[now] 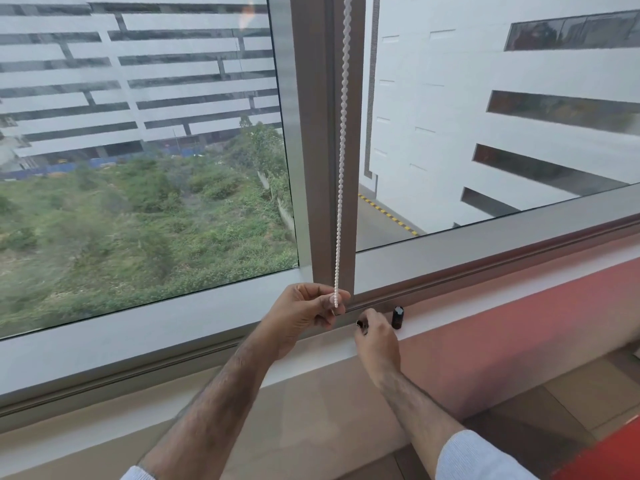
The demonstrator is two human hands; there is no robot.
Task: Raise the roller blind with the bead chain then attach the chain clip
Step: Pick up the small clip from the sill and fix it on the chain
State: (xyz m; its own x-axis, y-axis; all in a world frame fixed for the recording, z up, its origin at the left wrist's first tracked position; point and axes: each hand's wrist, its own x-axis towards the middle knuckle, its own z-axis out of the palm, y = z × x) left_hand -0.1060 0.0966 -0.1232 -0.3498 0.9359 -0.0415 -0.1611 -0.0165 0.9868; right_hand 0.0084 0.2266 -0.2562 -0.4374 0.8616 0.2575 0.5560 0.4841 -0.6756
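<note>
A white bead chain hangs straight down in front of the brown window mullion. My left hand pinches the chain's bottom end just above the sill. My right hand is just below and to the right, its fingers closed on a small black piece, apparently a chain clip. A second small black piece stands upright on the white sill right of my right hand. The roller blind itself is out of view.
Large window panes fill the view on both sides of the mullion, with buildings and greenery outside. A white sill ledge runs under the grey frame. A red wall band lies at the right.
</note>
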